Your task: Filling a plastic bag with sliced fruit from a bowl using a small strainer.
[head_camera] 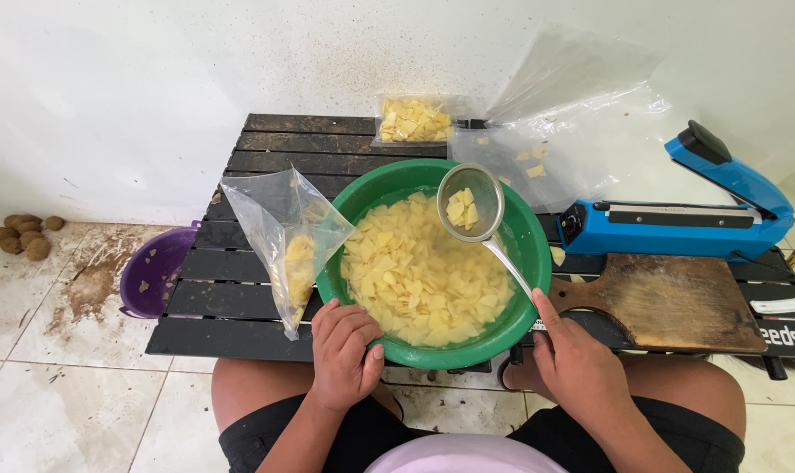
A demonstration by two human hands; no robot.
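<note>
Hands: the left hand pinches one clear bag, the right hand grips one strainer ladle over one green basin, on a black slatted table over tiled floor.

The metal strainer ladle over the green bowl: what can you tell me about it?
The strainer ladle has a round, shiny metal cup and a long, thin silvery handle. The right hand holds the handle's end, lifting the cup above the green bowl of water and pale yellow slices. A few slices sit inside the cup.
</note>
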